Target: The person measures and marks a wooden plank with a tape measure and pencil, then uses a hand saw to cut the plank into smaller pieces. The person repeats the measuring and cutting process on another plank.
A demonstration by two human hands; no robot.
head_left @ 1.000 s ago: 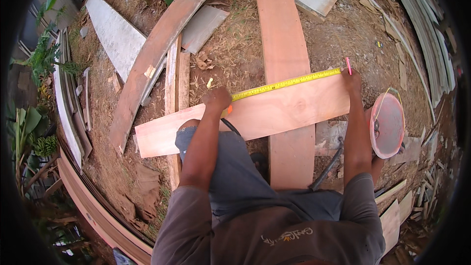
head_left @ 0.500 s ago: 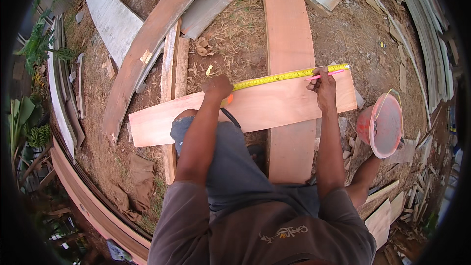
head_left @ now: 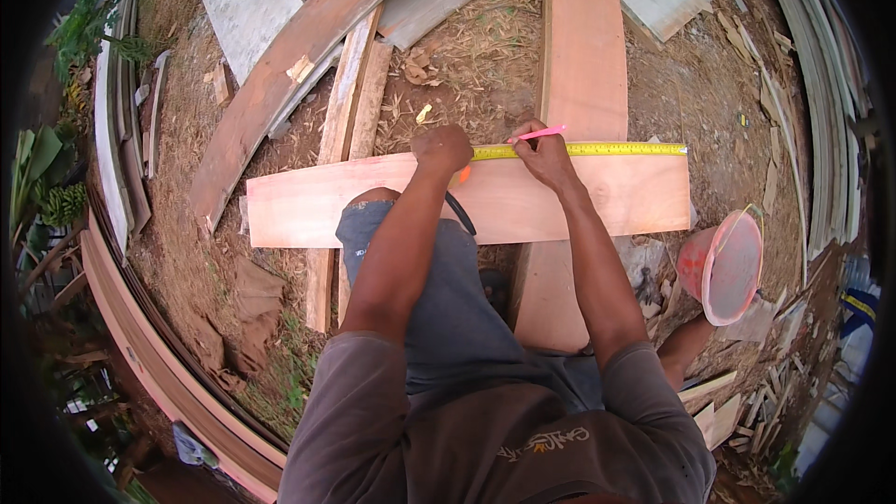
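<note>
A pale wooden board [head_left: 607,196] lies crosswise before me, with my knee on it. Along its far edge stretches a yellow tape measure [head_left: 625,149], its end at the board's right end. My left hand [head_left: 442,147] is closed around the tape's case, of which only a bit of orange shows. Between the fingers of my right hand [head_left: 543,157] is a pink pencil-like marker [head_left: 538,133], held over the tape near the middle of the board. Its tip is too small to make out.
Beneath the board runs a long plank [head_left: 583,56] pointing away from me, and narrow timbers [head_left: 350,98] lie to the left. A reddish bucket [head_left: 695,257] stands at right. Farther off are a curved-looking plank [head_left: 271,75], grey slabs [head_left: 658,5] and stacked boards [head_left: 177,355].
My right hand has moved left along the tape, from near the board's right end to near its middle, with the pink marker. My left hand stays on the tape case.
</note>
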